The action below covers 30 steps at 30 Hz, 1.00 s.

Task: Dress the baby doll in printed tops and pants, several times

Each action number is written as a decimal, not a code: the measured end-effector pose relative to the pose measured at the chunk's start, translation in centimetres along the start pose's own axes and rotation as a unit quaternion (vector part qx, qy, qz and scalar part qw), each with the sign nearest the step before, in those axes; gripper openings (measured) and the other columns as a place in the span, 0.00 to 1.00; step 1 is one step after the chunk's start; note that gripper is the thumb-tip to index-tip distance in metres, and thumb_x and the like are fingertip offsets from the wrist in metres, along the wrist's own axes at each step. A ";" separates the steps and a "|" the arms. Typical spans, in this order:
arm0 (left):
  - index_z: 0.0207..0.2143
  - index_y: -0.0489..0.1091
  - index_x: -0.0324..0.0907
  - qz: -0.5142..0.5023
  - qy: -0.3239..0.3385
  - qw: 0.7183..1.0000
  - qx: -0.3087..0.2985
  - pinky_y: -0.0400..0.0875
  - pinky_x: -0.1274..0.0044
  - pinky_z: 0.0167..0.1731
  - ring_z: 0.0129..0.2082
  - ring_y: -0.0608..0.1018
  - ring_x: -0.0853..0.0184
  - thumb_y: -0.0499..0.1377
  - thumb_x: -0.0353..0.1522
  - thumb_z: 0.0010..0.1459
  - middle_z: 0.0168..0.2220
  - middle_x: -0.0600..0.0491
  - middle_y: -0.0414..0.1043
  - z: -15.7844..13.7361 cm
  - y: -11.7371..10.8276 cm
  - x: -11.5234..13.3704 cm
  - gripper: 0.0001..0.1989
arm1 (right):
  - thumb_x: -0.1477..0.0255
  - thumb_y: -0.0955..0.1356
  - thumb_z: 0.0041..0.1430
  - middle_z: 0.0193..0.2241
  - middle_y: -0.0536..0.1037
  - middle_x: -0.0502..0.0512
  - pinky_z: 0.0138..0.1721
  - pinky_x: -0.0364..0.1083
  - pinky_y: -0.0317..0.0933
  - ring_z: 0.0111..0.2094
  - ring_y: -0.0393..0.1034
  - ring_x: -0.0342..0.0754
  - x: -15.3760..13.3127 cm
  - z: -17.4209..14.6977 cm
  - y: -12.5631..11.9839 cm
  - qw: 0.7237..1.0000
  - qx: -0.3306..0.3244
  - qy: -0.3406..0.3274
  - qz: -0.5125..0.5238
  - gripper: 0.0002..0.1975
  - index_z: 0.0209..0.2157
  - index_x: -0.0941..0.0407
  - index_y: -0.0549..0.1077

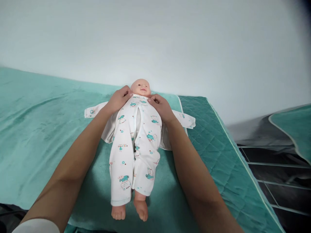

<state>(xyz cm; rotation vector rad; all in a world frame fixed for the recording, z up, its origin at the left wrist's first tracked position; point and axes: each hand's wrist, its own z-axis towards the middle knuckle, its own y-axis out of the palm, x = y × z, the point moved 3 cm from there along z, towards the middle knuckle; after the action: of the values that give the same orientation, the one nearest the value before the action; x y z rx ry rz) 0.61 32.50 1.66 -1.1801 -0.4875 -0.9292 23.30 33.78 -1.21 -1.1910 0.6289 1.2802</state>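
While the doll (141, 86) lies face-up between the forearms, I see left hand (120, 97) and right hand (159, 105) each pinching the patterned outfit (150, 126) at its shoulders. White sleeves (186, 120) stick out beyond both wrists. Green blanket (48, 136) underneath; bare feet (140, 208) nearer the wearer than the hands.

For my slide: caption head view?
Left hand and right hand touching printed clothes on a supine baby doll, teal blanket beneath.

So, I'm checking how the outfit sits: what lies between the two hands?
In the head view, the upper front of the patterned white garment, just below the doll's head, lies between the left hand and right hand.
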 end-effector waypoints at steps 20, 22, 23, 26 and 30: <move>0.52 0.76 0.44 0.132 0.059 0.988 0.046 0.67 0.67 0.56 0.54 0.77 0.58 0.47 0.39 0.71 0.52 0.46 0.79 -4.0 0.7 -2.1 0.20 | 0.64 0.64 0.65 0.53 0.80 0.54 0.63 0.56 0.61 0.55 0.72 0.51 -0.8 -4.2 0.0 0.997 0.065 -0.038 0.001 0.16 0.48 0.50 0.79; 0.54 0.75 0.44 0.142 0.063 0.986 0.066 0.65 0.65 0.60 0.57 0.76 0.58 0.48 0.36 0.70 0.56 0.47 0.77 -5.4 0.4 -1.9 0.19 | 0.64 0.64 0.65 0.55 0.79 0.53 0.65 0.56 0.59 0.58 0.71 0.51 -0.6 -5.2 0.0 0.997 0.072 -0.039 0.008 0.17 0.51 0.50 0.79; 0.55 0.75 0.45 0.146 0.063 0.984 0.075 0.65 0.65 0.61 0.58 0.75 0.58 0.49 0.35 0.69 0.58 0.47 0.76 -6.1 0.3 -1.9 0.19 | 0.64 0.64 0.66 0.57 0.78 0.53 0.66 0.56 0.59 0.59 0.70 0.51 -0.4 -5.8 0.0 0.996 0.077 -0.036 0.011 0.18 0.52 0.50 0.78; 0.57 0.73 0.44 0.162 0.058 0.981 0.095 0.63 0.63 0.64 0.62 0.72 0.58 0.50 0.33 0.68 0.62 0.46 0.72 -8.2 -0.1 -1.6 0.20 | 0.64 0.63 0.66 0.61 0.75 0.53 0.69 0.57 0.55 0.63 0.67 0.51 -0.4 -7.7 0.1 0.996 0.093 -0.015 0.010 0.21 0.57 0.51 0.76; 0.60 0.71 0.44 0.197 0.059 0.976 0.075 0.59 0.62 0.68 0.66 0.67 0.56 0.51 0.33 0.67 0.66 0.46 0.67 -10.5 -0.1 -1.6 0.21 | 0.65 0.64 0.67 0.63 0.72 0.54 0.70 0.59 0.54 0.66 0.64 0.54 -1.4 -10.9 0.2 0.994 0.096 0.033 -0.031 0.24 0.62 0.52 0.71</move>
<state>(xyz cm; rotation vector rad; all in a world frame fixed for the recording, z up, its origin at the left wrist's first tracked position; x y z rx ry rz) -1.78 23.33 -3.04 -1.0277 -0.2113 -0.6045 25.40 23.21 -3.60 -1.0879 0.7402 1.1053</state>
